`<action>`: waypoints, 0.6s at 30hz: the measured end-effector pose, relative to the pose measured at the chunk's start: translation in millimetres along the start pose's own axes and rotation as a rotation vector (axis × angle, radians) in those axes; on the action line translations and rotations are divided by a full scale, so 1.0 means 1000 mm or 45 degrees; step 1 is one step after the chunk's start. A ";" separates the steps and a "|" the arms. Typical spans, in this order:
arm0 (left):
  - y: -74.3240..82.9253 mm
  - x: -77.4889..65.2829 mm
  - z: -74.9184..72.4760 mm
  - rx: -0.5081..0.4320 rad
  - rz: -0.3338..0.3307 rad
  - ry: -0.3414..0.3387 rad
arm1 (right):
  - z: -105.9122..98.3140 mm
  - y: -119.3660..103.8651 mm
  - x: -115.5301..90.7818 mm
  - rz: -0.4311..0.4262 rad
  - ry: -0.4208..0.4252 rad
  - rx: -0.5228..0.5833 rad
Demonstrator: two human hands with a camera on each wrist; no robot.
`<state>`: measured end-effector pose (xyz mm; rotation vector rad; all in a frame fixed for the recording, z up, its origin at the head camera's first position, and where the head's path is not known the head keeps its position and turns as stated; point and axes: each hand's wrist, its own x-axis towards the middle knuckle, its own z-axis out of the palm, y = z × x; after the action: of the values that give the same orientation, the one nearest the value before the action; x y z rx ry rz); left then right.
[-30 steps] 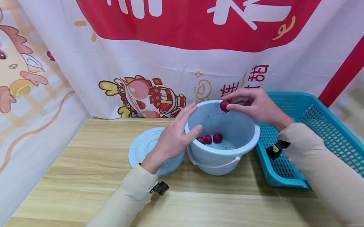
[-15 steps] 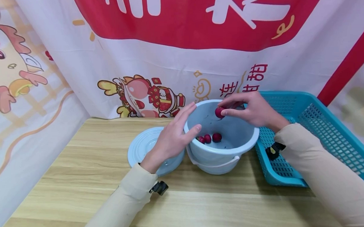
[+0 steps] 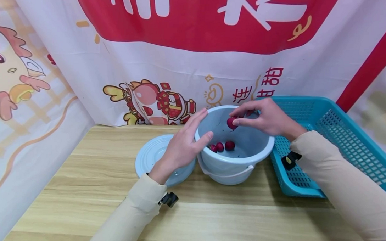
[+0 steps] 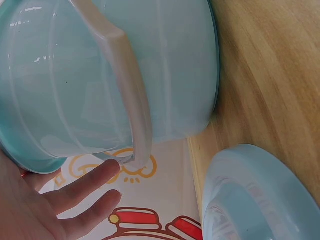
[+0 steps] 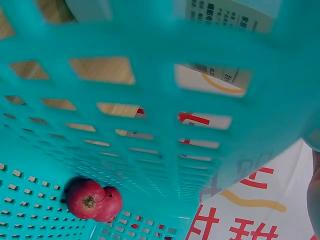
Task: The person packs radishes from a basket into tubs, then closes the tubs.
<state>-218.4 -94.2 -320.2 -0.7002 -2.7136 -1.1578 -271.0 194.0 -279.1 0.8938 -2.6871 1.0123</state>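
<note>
A light blue bucket (image 3: 233,174) with a handle stands on the table, and several small red radishes (image 3: 230,145) lie on its floor. My left hand (image 3: 184,145) rests at the left of its rim, fingers extended; in the left wrist view the fingers (image 4: 95,175) spread beside the bucket's wall and handle (image 4: 130,80). Over the bucket's mouth, my right hand (image 3: 264,118) pinches a radish (image 3: 232,123) between thumb and fingertips. A dark red patch shows behind those fingers. Only an edge of the right hand appears in the right wrist view.
Left of the bucket lies its round blue lid (image 3: 149,154), partly under the left hand. A teal perforated basket (image 3: 350,136) stands at right, beneath the right forearm; two radishes (image 5: 95,200) sit in its corner. A printed curtain (image 3: 178,64) hangs behind the wooden table (image 3: 70,181).
My right hand has moved slightly left and down with the radish, from near the bucket's back rim to farther inside the opening. The left hand keeps its place.
</note>
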 end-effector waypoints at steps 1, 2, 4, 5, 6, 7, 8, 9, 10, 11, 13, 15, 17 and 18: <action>0.000 0.000 0.000 -0.001 0.000 0.000 | 0.000 0.000 0.000 -0.002 -0.006 0.001; 0.000 0.000 0.000 -0.001 -0.001 -0.001 | 0.000 -0.001 0.000 -0.005 -0.013 0.005; 0.000 0.000 0.000 0.000 0.000 -0.001 | 0.001 -0.001 0.000 -0.010 -0.024 0.004; 0.000 0.000 0.000 0.000 0.001 -0.002 | 0.001 -0.001 -0.001 -0.012 -0.027 -0.001; 0.000 0.000 0.000 0.000 0.004 -0.002 | 0.001 -0.001 -0.001 -0.015 -0.030 -0.004; 0.000 0.000 0.000 0.000 0.005 -0.003 | 0.001 -0.001 -0.001 -0.019 -0.032 -0.009; -0.001 0.000 0.000 -0.002 0.007 -0.003 | 0.001 0.000 -0.001 -0.021 -0.033 -0.014; -0.001 0.000 0.000 -0.003 0.008 -0.004 | 0.001 0.000 -0.001 -0.021 -0.035 -0.018; -0.001 0.000 0.000 -0.004 0.008 -0.005 | 0.000 0.000 -0.001 -0.021 -0.036 -0.023; -0.001 0.000 0.000 -0.006 0.010 -0.005 | 0.000 0.000 -0.001 -0.019 -0.036 -0.025; -0.001 0.000 0.000 -0.008 0.012 -0.005 | 0.000 0.000 -0.001 -0.014 -0.038 -0.029; -0.001 0.000 -0.001 -0.006 0.013 -0.004 | 0.000 -0.001 -0.001 -0.007 -0.040 -0.030; -0.001 0.000 -0.001 -0.005 0.016 -0.002 | -0.001 -0.001 -0.002 -0.004 -0.043 -0.029; -0.001 0.000 -0.001 -0.004 0.016 -0.002 | -0.001 -0.001 -0.002 -0.005 -0.044 -0.027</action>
<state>-218.9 -95.4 -320.7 -0.7173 -2.7054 -1.1597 -269.1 194.5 -278.5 0.9210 -2.7179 0.9746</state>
